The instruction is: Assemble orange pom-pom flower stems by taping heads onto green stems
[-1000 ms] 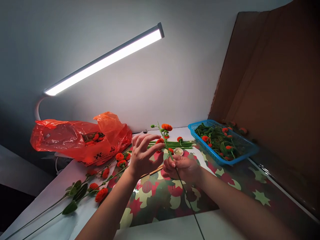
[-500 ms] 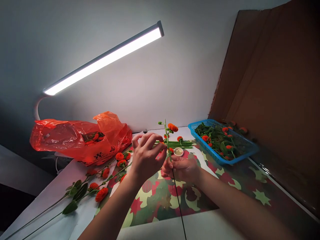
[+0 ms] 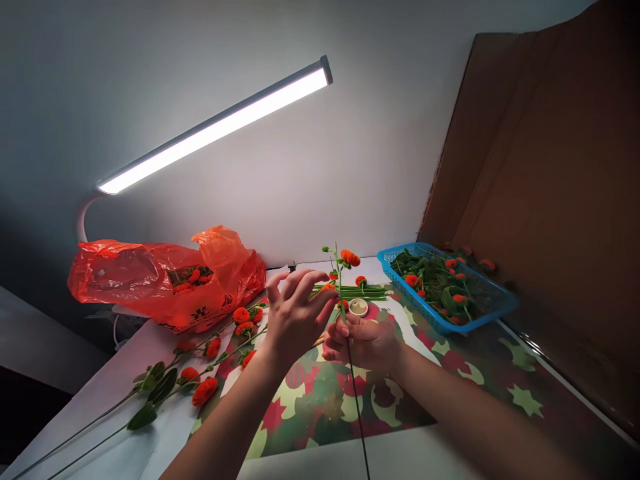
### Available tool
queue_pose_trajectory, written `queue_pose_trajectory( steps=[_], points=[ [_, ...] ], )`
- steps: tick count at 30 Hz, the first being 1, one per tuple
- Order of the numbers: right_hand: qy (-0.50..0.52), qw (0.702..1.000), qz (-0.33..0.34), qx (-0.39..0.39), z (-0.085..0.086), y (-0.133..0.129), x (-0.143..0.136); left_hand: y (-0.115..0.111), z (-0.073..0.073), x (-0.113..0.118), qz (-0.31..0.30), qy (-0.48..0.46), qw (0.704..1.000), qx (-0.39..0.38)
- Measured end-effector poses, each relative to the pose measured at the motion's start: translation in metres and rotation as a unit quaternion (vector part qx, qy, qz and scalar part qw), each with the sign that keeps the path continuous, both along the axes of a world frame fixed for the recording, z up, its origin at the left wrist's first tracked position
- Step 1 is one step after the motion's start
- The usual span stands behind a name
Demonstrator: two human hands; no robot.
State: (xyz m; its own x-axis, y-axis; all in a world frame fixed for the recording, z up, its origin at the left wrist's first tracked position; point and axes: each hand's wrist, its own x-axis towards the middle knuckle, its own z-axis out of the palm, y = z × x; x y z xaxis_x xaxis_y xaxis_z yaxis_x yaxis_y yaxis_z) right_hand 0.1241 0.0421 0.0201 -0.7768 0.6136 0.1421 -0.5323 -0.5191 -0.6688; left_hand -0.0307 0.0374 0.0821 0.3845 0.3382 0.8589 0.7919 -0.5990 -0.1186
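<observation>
My right hand pinches the stem of an artificial-looking flower stalk between thumb and fingers. The stalk stands nearly upright, with an orange flower head and small green buds at its top and a long thin dark stem running down toward me. Just left of the stalk, my left hand is raised with its fingers curved and apart; the thumb side is close to the stem, and whether it touches cannot be made out. Behind the hands lie a bundle of green stems and a small white ring.
A red plastic bag with orange flowers inside stands at left. Several orange flower stems lie before it. At right are a blue basket of flowers and leaves and a cardboard panel. A lit lamp hangs above a patterned mat.
The whole view has shifted slightly downward and to the right. My left hand's fingers have lowered a little beside the stalk; my right hand keeps its hold on the stem.
</observation>
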Motion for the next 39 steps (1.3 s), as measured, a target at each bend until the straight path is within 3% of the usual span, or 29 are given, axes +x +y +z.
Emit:
queue_pose_trajectory(
  steps=[3, 5, 7, 10, 12, 13, 14, 16, 18, 22, 28, 31, 34, 36, 37, 38, 39],
  points=[
    [-0.033, 0.998, -0.058, 0.021, 0.008, 0.002, 0.000, 0.001, -0.005, 0.005, -0.004, -0.151, 0.986, -0.065],
    [-0.081, 0.986, -0.133, 0.051, 0.014, 0.005, 0.002, 0.003, -0.009, 0.008, -0.029, -0.305, 0.937, -0.169],
    [-0.139, 0.963, -0.217, 0.081, 0.020, 0.009, 0.005, 0.005, -0.010, 0.009, -0.089, -0.415, 0.842, -0.334],
    [-0.202, 0.909, -0.348, 0.113, 0.028, 0.017, 0.009, 0.004, -0.010, 0.012, -0.190, -0.423, 0.676, -0.573],
    [-0.224, 0.866, -0.430, 0.123, 0.035, 0.024, 0.010, -0.001, -0.011, 0.018, -0.233, -0.388, 0.600, -0.660],
    [-0.231, 0.844, -0.466, 0.127, 0.038, 0.029, 0.010, -0.004, -0.013, 0.021, -0.243, -0.384, 0.580, -0.676],
    [-0.237, 0.824, -0.496, 0.134, 0.042, 0.033, 0.009, -0.006, -0.016, 0.025, -0.246, -0.394, 0.572, -0.676],
    [-0.250, 0.793, -0.535, 0.151, 0.050, 0.042, 0.006, -0.007, -0.024, 0.032, -0.226, -0.468, 0.598, -0.611],
    [-0.258, 0.779, -0.546, 0.167, 0.056, 0.049, 0.000, -0.004, -0.031, 0.034, -0.211, -0.535, 0.624, -0.529],
    [-0.226, 0.813, -0.507, 0.175, 0.065, 0.058, -0.011, 0.008, -0.031, 0.024, -0.250, -0.561, 0.620, -0.487],
    [-0.085, 0.889, -0.425, 0.145, 0.066, 0.064, -0.015, 0.010, -0.013, 0.012, -0.317, -0.522, 0.612, -0.502],
    [-0.070, 0.895, -0.418, 0.136, 0.065, 0.062, -0.019, 0.011, -0.005, 0.004, -0.349, -0.506, 0.567, -0.549],
    [-0.063, 0.897, -0.415, 0.137, 0.066, 0.059, -0.021, 0.014, 0.000, -0.009, -0.390, -0.484, 0.472, -0.625],
    [-0.068, 0.893, -0.421, 0.142, 0.068, 0.058, -0.022, 0.016, 0.001, -0.016, -0.404, -0.465, 0.425, -0.663],
    [-0.072, 0.888, -0.430, 0.146, 0.069, 0.058, -0.023, 0.018, 0.001, -0.019, -0.401, -0.458, 0.422, -0.671],
    [-0.078, 0.881, -0.442, 0.149, 0.070, 0.058, -0.024, 0.019, 0.000, -0.020, -0.389, -0.452, 0.438, -0.673],
    [-0.084, 0.872, -0.457, 0.152, 0.071, 0.057, -0.024, 0.020, 0.000, -0.020, -0.368, -0.446, 0.473, -0.665]
  ],
)
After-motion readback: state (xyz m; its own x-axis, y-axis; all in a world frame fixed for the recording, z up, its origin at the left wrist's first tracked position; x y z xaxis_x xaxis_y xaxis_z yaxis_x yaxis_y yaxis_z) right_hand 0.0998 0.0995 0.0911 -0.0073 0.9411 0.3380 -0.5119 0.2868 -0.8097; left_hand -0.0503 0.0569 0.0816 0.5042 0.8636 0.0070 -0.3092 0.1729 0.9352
